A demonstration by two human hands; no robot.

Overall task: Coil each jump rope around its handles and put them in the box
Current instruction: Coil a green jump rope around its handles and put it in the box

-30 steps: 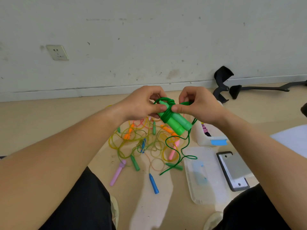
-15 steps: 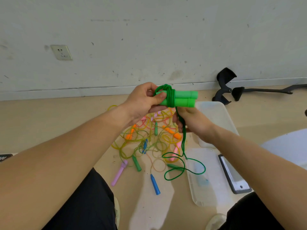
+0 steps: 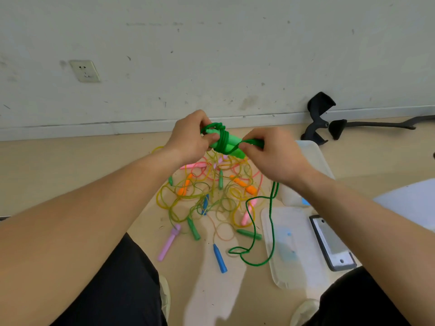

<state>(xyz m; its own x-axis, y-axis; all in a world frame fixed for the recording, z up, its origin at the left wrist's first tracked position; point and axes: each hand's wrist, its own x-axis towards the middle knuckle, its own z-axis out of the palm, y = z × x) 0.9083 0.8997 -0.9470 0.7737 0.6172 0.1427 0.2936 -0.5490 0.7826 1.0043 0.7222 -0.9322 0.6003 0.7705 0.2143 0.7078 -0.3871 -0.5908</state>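
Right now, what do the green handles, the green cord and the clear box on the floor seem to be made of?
Green handles: smooth moulded plastic, by their even colour and soft sheen. Green cord: probably braided textile; it looks finely ribbed and hangs limp. Box: frosted translucent plastic, milky with rounded corners.

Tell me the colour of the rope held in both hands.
Dark green rope, wound on lighter green handles; head view shows it.

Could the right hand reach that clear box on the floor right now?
Probably yes: the clear box lies just beyond the right hand with nothing between, though that hand is busy pinching the green jump rope.
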